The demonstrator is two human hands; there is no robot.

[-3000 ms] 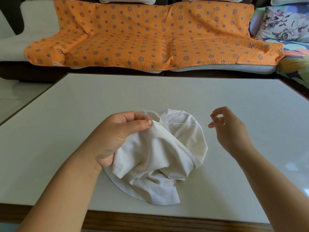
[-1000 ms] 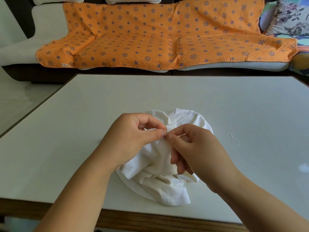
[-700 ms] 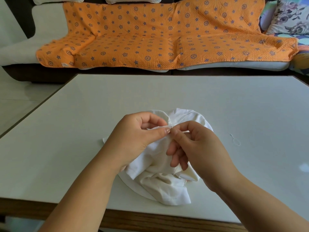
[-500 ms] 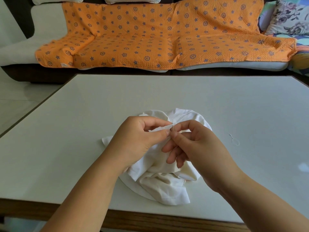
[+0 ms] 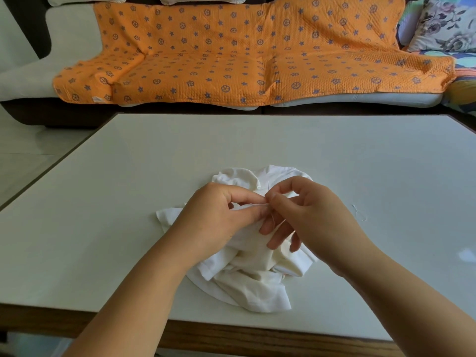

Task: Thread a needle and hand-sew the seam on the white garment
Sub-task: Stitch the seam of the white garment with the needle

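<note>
The crumpled white garment [image 5: 247,279] lies on the white table [image 5: 128,202], near its front edge. My left hand [image 5: 219,222] pinches a fold of the garment between thumb and forefinger. My right hand [image 5: 309,217] meets it fingertip to fingertip and pinches the thin needle [image 5: 268,190], which stands almost upright at the fold. Its tip rises just above my fingers. A short length of white thread [image 5: 272,217] hangs below the pinch, between the two hands.
A small loop of loose thread [image 5: 359,213] lies on the table to the right of my right hand. Behind the table stands a sofa under an orange patterned blanket [image 5: 231,52], with floral cushions [image 5: 443,24] at the far right.
Three seconds ago my right hand held the thread pulled out taut to the right. It has come back to the fold and now pinches the needle upright against my left fingertips.
</note>
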